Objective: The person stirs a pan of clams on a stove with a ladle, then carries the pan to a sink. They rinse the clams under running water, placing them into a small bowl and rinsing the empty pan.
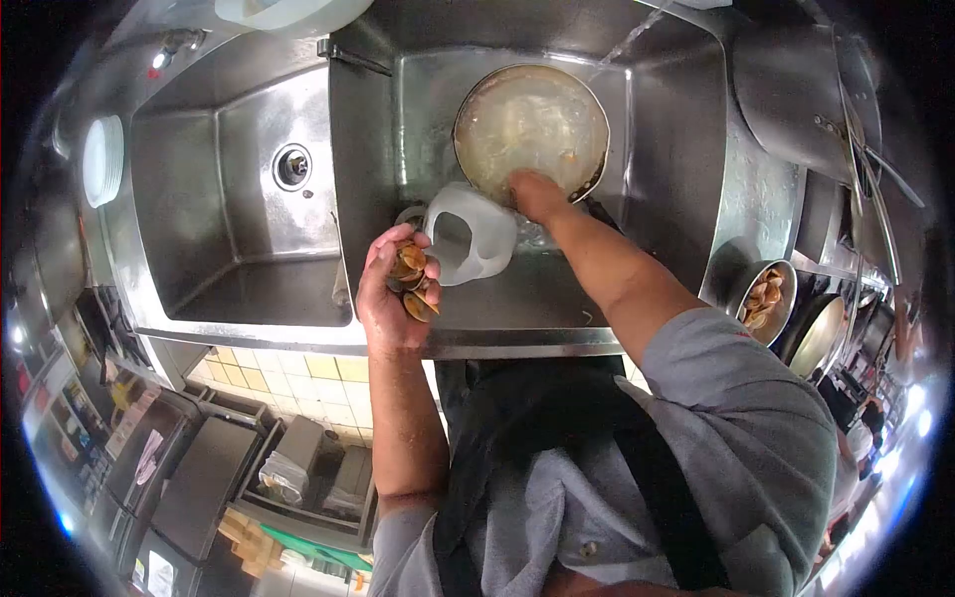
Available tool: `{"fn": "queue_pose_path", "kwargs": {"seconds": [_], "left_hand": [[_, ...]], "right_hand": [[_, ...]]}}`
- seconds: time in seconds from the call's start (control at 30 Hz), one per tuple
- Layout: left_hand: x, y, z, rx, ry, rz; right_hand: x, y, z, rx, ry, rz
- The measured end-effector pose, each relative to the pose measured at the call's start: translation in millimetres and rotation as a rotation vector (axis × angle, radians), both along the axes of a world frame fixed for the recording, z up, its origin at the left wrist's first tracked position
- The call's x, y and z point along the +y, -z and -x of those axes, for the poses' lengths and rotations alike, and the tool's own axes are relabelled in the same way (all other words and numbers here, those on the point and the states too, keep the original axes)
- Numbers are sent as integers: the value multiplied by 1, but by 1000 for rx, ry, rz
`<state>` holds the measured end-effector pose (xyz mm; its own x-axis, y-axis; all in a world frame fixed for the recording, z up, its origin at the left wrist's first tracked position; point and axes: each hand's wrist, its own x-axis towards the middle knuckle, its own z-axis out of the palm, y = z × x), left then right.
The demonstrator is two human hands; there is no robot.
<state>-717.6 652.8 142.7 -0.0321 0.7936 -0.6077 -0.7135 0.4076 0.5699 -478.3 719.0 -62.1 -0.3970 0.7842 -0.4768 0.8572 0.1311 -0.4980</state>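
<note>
My left hand [383,303] is raised over the sink's front edge, palm up, with its fingers curled around several orange-brown clams [413,261]. Cloudy water fills a round metal pan [473,98] in the right-hand sink basin. My right hand [538,194] reaches over the pan's near rim into that water, so its fingertips are hidden and I cannot see whether they hold anything. A cut-open white plastic jug [490,239] lies between my hands, beside the pan.
On the right, a metal bowl [744,279] holds more clams [764,300]. The left sink basin [179,199] has a drain [292,167]. White stacked plates [102,161] stand at far left. A stream of water [633,36] falls at the top right.
</note>
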Motion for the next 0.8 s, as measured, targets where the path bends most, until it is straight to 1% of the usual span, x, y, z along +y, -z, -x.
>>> {"fn": "queue_pose_path", "kwargs": {"seconds": [0.03,0.1,0.13,0.2,0.23,0.3,0.33,0.4,0.43,0.5,0.53,0.6,0.63,0.7,0.73,0.8], "left_hand": [[0,0,0,-13,-4,2],[-1,-1,1,-31,-3,5],[-1,0,2,-39,-11,-9],[-2,0,5,-51,-20,-22],[-1,-1,6,-41,-28,-13],[-3,1,7,-27,-39,5],[-4,2,7,-23,-44,4],[-6,2,7,-14,-43,6],[-6,2,7,-12,-43,8],[-8,2,5,-14,-47,5],[-8,3,4,-14,-43,4],[-6,2,2,-17,-41,-4],[-5,1,1,-30,-47,-3],[-4,3,0,-43,-54,-1],[-3,5,0,-36,-54,0],[0,7,-3,-27,-49,1]], "right_hand": [[0,7,-8,-4,0,-3],[-1,23,-29,-105,-145,-32],[0,26,-40,-110,-143,-34],[5,18,-53,-243,-107,-191],[11,11,-57,-246,-108,-190],[24,-17,-61,-199,-178,-765],[28,-13,-65,-195,-177,-759],[43,-1,-75,-375,-173,-505],[44,4,-74,-374,-169,-506],[41,19,-67,-322,7,-84],[32,24,-65,-325,6,-90],[6,23,-56,-231,-35,-130],[-1,19,-50,-231,-38,-135],[-10,16,-37,-96,-39,-135],[-12,19,-30,-97,-38,-135],[-19,35,-19,106,-27,-283]]}}
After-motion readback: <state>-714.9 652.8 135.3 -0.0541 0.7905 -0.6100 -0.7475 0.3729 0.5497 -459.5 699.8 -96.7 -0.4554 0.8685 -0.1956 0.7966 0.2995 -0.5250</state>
